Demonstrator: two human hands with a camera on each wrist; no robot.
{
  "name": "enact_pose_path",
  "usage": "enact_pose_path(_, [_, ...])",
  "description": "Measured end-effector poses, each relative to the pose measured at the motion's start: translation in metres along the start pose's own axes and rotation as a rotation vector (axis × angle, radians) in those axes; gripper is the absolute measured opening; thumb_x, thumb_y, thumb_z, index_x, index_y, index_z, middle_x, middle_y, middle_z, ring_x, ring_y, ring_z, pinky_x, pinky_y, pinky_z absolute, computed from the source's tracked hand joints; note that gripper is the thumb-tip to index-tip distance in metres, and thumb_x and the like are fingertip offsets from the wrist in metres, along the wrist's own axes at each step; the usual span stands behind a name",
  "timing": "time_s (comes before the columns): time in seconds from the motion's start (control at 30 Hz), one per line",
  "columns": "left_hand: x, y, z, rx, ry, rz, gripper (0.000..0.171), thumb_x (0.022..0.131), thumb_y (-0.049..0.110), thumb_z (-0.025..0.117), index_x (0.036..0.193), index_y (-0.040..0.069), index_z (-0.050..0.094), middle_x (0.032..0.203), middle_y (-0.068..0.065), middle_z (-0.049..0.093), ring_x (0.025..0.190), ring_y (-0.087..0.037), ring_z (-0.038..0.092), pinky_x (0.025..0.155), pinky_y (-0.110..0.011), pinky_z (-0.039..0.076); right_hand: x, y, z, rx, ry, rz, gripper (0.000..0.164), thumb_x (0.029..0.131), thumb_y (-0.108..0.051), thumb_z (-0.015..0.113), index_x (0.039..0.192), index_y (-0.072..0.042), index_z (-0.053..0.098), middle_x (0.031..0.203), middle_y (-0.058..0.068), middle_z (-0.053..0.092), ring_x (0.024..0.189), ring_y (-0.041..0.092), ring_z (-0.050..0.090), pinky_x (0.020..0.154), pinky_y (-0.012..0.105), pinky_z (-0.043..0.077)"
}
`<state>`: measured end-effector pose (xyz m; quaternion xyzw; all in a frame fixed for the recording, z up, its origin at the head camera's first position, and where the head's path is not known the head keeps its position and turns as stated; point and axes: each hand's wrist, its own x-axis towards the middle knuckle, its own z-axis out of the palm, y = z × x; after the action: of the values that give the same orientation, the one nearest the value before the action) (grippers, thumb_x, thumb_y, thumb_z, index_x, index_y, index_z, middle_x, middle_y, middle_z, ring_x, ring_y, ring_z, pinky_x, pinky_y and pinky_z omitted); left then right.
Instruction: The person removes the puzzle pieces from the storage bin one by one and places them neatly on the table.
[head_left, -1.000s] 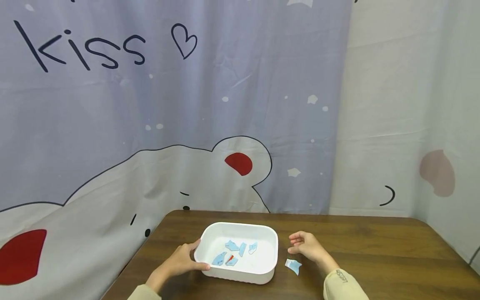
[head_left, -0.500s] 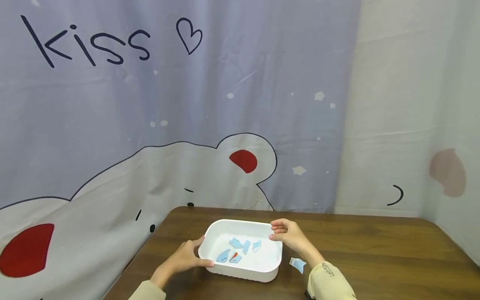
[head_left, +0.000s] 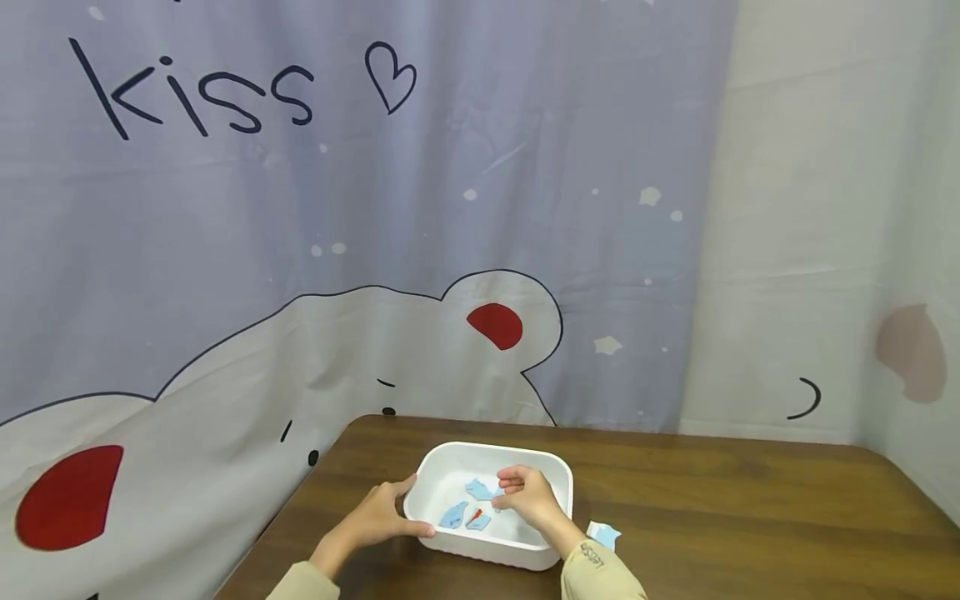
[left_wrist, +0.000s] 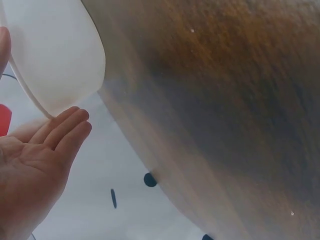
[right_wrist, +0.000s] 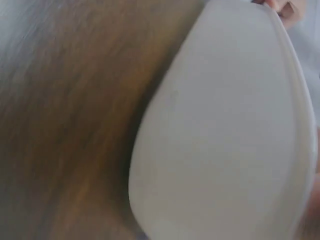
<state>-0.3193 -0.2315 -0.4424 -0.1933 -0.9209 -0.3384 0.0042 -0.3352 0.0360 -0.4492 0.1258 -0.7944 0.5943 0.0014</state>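
A white plastic tub (head_left: 495, 550) stands on the table with several flat, irregular light-blue pieces in it, one of them (head_left: 477, 522) marked with red. At the tub's left end my left hand (head_left: 378, 514) grips it, thumb on the near rim and fingers along the end wall. The left wrist view shows those fingertips (left_wrist: 80, 117) against the wall's outside. My right hand (head_left: 531, 500) reaches over the near right side into the tub, fingers loosely bent above a blue piece (head_left: 498, 497) that it partly covers. Nothing shows held in it. The right-hand pieces are hidden beneath it.
Right of the tub, one more blue and white piece (head_left: 604, 535) lies on the brown wooden table (head_left: 720, 508), beside the right sleeve (head_left: 600, 571). A printed curtain (head_left: 420, 208) hangs right behind the table's far edge.
My right hand has moved left from beside the loose piece on the table, over the tub's right rim and into the tub. My left hand keeps its grip; the head view has shifted slightly.
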Motion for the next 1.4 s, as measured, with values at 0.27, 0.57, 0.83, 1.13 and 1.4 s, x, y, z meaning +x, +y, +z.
enact_pose_path(0.27, [-0.001, -0.001, 0.000, 0.014, 0.005, 0.005, 0.102, 0.070, 0.039, 0.086, 0.135, -0.024, 0.038, 0.129, -0.035, 0.057, 0.109, -0.026, 0.062, 0.090, -0.045, 0.054, 0.008, 0.007, 0.024, -0.023, -0.037, -0.020, 0.042, 0.068, 0.008, 0.073, 0.108, 0.015, 0.062, 0.098, 0.025, 0.067, 0.085, 0.020, 0.063, 0.078, 0.031, 0.054])
enact_pose_path(0.57, [-0.002, 0.000, -0.001, -0.002, -0.008, 0.013, 0.101, 0.071, 0.039, 0.085, 0.135, -0.024, 0.038, 0.128, -0.035, 0.058, 0.105, -0.024, 0.063, 0.088, -0.040, 0.055, 0.016, 0.010, 0.039, -0.111, -0.113, -0.047, 0.043, 0.063, 0.011, 0.075, 0.105, 0.013, 0.063, 0.095, 0.022, 0.068, 0.086, 0.027, 0.064, 0.080, 0.035, 0.055])
enact_pose_path(0.83, [0.001, -0.003, 0.003, -0.016, 0.001, 0.021, 0.101, 0.071, 0.039, 0.085, 0.135, -0.024, 0.038, 0.131, -0.036, 0.055, 0.111, -0.028, 0.062, 0.090, -0.042, 0.054, 0.018, 0.013, 0.044, -0.149, -0.172, -0.043, 0.046, 0.061, 0.012, 0.073, 0.105, 0.014, 0.062, 0.092, 0.019, 0.067, 0.085, 0.026, 0.063, 0.080, 0.034, 0.055])
enact_pose_path(1.13, [0.001, -0.001, 0.001, -0.021, 0.022, 0.031, 0.101, 0.070, 0.039, 0.085, 0.135, -0.023, 0.039, 0.131, -0.035, 0.055, 0.113, -0.029, 0.062, 0.090, -0.037, 0.054, 0.019, 0.016, 0.046, -0.251, -0.203, -0.149, 0.042, 0.060, 0.014, 0.072, 0.100, 0.014, 0.063, 0.086, 0.018, 0.066, 0.071, 0.019, 0.063, 0.067, 0.021, 0.052])
enact_pose_path(1.4, [-0.002, -0.005, 0.003, -0.025, 0.027, 0.019, 0.100, 0.071, 0.039, 0.085, 0.136, -0.021, 0.039, 0.133, -0.034, 0.054, 0.113, -0.026, 0.060, 0.091, -0.038, 0.053, 0.020, 0.016, 0.048, -0.295, -0.278, -0.155, 0.043, 0.060, 0.017, 0.062, 0.103, 0.013, 0.063, 0.089, 0.017, 0.065, 0.081, 0.027, 0.060, 0.074, 0.025, 0.050])
